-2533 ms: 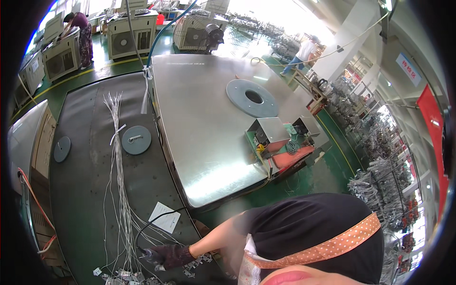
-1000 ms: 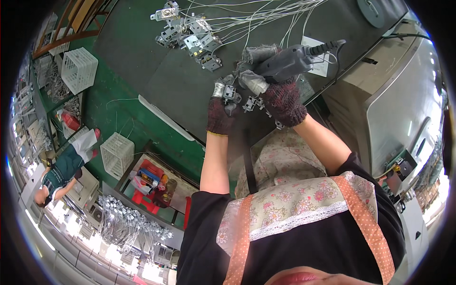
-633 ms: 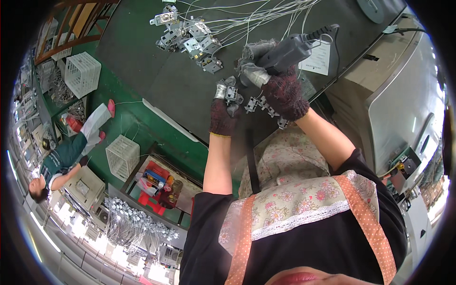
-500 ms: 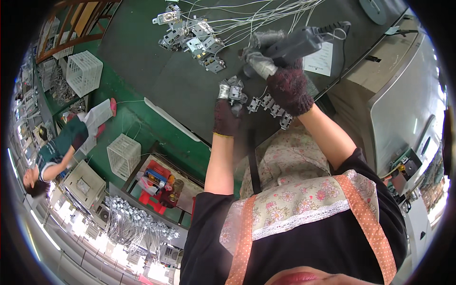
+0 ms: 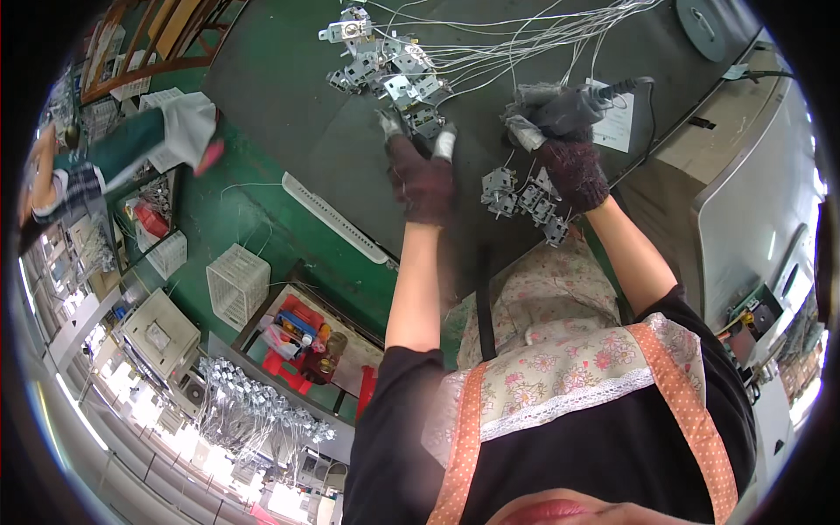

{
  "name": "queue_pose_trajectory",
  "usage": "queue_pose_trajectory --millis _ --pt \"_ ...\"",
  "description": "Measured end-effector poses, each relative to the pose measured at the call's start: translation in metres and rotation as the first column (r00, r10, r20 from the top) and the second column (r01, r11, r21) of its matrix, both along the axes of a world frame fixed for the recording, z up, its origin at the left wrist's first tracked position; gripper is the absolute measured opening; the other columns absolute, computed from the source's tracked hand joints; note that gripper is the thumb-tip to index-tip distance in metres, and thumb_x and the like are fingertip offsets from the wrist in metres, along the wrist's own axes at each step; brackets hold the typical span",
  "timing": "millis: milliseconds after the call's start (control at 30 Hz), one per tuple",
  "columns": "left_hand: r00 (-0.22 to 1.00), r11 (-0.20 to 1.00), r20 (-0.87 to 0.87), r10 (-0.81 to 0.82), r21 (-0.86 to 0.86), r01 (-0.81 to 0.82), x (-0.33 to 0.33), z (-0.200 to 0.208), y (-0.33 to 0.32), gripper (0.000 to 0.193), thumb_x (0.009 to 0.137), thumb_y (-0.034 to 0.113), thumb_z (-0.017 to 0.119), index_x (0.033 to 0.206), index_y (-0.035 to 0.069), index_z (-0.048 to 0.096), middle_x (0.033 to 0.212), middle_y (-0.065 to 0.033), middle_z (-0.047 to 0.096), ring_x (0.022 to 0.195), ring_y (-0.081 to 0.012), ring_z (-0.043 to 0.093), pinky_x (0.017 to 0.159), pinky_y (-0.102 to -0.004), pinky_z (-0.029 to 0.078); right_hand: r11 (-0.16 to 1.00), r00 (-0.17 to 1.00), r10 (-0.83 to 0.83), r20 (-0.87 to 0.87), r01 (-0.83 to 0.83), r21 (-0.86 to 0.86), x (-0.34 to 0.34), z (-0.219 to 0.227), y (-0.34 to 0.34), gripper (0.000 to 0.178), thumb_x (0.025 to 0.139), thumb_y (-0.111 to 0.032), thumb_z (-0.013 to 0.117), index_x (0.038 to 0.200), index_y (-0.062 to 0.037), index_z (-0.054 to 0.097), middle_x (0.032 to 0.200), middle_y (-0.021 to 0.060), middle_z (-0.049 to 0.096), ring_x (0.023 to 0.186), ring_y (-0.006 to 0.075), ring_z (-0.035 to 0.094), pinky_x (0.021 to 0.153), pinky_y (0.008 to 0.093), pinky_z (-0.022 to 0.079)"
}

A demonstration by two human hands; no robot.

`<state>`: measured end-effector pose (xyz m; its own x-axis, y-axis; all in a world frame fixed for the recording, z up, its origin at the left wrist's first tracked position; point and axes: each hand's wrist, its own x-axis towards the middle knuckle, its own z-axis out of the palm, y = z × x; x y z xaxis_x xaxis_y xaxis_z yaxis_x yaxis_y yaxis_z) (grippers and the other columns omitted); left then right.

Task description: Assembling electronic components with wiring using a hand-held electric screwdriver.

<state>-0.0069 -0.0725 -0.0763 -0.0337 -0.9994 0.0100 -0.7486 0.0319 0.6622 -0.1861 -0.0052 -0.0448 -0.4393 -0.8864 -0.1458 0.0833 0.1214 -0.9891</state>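
My left hand (image 5: pixel 422 179), in a dark red glove with wrapped fingertips, reaches to the near end of a pile of metal thermostat-like units (image 5: pixel 409 83). Its thumb and fingers are spread about the nearest unit (image 5: pixel 426 121); whether they touch it is hard to tell. My right hand (image 5: pixel 564 153), gloved alike, is closed around a dark corded power tool (image 5: pixel 569 109), which looks like an electric screwdriver; its tip is hidden. Below that hand several similar units (image 5: pixel 535 199) lie in a row, with another unit (image 5: pixel 499 191) at the left end.
Thin pale wires (image 5: pixel 525 44) run from the pile across the dark table (image 5: pixel 306 114). A paper sheet (image 5: pixel 617 122) lies beyond the tool, near a round grey disc (image 5: pixel 700 31). White crates (image 5: pixel 238 284) stand on the green floor. Another person (image 5: pixel 114 153) is at the left.
My left hand has moved away from the unit it held, which now lies by the row, and forward to the pile. The right hand still grips the tool. The other person has moved.
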Motion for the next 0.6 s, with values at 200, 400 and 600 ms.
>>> queue_pose_trajectory --millis 200,400,600 --pt "0.953 0.942 -0.304 -0.015 0.314 0.115 -0.006 -0.019 0.045 0.065 0.077 0.029 0.076 0.132 0.008 0.05 0.112 -0.0193 0.062 0.108 -0.0373 0.057 0.092 -0.0447 0.046 1.0 0.998 -0.011 -0.068 0.011 0.0 -0.002 0.0 -0.003 0.031 0.082 -0.001 0.071 0.109 -0.0035 0.058 0.095 0.0063 0.065 0.086 0.0133 0.063 0.075 0.0286 0.054" --pt "0.961 0.957 0.018 -0.277 0.09 0.275 -0.002 -0.016 0.061 0.052 0.077 0.023 0.073 0.125 0.011 0.058 0.106 -0.0159 0.063 0.095 -0.0378 0.059 0.086 -0.0462 0.048 0.997 0.999 -0.036 -0.018 0.037 0.063 0.003 0.028 0.012 0.03 0.081 -0.001 0.07 0.108 -0.0025 0.058 0.096 0.0073 0.063 0.087 0.0155 0.062 0.075 0.0299 0.054" --pt "0.927 0.937 0.143 -0.346 0.105 0.334 0.0 -0.004 0.06 0.051 0.076 0.021 0.07 0.125 0.015 0.058 0.115 -0.0167 0.055 0.103 -0.0373 0.054 0.089 -0.047 0.046 0.999 0.995 0.051 -0.09 -0.051 0.009 0.014 0.041 0.009 0.032 0.084 0.002 0.065 0.114 -0.0016 0.054 0.103 0.0099 0.063 0.093 0.0184 0.063 0.082 0.0319 0.054"
